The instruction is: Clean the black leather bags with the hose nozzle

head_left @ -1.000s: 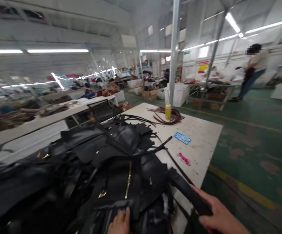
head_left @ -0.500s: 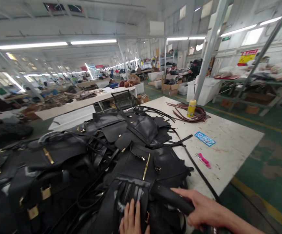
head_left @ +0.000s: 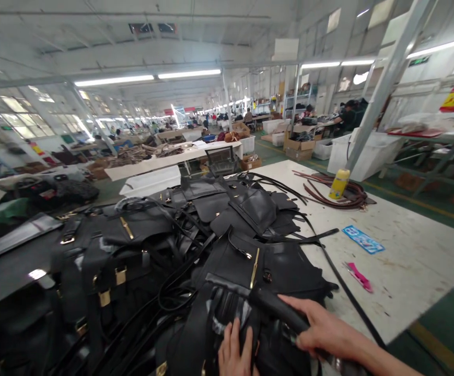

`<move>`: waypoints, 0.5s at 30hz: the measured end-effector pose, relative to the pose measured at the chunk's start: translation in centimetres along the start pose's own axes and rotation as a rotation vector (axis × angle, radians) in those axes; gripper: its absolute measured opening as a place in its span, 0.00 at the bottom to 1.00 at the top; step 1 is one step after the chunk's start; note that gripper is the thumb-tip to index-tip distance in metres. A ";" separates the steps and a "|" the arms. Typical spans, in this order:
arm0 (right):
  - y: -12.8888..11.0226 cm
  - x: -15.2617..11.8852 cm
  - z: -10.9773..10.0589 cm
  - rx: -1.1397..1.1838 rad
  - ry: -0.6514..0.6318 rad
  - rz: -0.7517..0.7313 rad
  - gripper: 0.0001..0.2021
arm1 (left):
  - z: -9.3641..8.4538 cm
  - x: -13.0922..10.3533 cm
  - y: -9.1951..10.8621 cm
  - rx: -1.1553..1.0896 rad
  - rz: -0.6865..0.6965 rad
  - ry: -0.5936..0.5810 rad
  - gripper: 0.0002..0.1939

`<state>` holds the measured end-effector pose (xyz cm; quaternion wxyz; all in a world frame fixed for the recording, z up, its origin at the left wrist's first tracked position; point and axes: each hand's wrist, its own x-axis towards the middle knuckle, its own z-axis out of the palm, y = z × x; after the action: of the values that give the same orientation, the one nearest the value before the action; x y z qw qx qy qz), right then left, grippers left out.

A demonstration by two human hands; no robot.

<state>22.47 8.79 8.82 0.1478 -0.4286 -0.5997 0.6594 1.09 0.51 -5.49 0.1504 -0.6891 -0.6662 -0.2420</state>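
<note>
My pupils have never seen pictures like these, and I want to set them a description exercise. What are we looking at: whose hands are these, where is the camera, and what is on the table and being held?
There is no machine here: these are a person's own bare hands. The camera is worn on the head, looking forward and down, so we see roughly what the person sees.

The left hand rests with fingers extended on a black bag in the pile of black bags. The right hand grips a black tube-shaped object.

On the pale table, beyond the pile, are coiled brown straps, a yellow bottle, a blue printed strip and a small pink item.
</note>
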 end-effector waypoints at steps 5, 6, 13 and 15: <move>-0.7 3.0 0.4 -0.025 -0.107 -0.005 0.40 | 0.5 -0.5 -0.1 -0.010 0.013 -0.020 0.19; -1.2 3.8 0.7 -0.048 -0.134 -0.018 0.40 | 0.6 -0.6 0.0 -0.004 0.022 -0.031 0.20; -5.3 11.4 4.2 -0.150 -0.224 -0.020 0.28 | 0.7 -1.3 0.2 0.033 0.021 -0.111 0.23; -6.1 13.5 5.4 -0.174 -0.199 -0.035 0.25 | 0.6 -1.2 0.1 0.035 0.021 -0.117 0.22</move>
<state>8.54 16.21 8.71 0.0613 -0.3617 -0.6738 0.6414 1.26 -0.19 -6.61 0.1259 -0.7062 -0.6709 -0.1880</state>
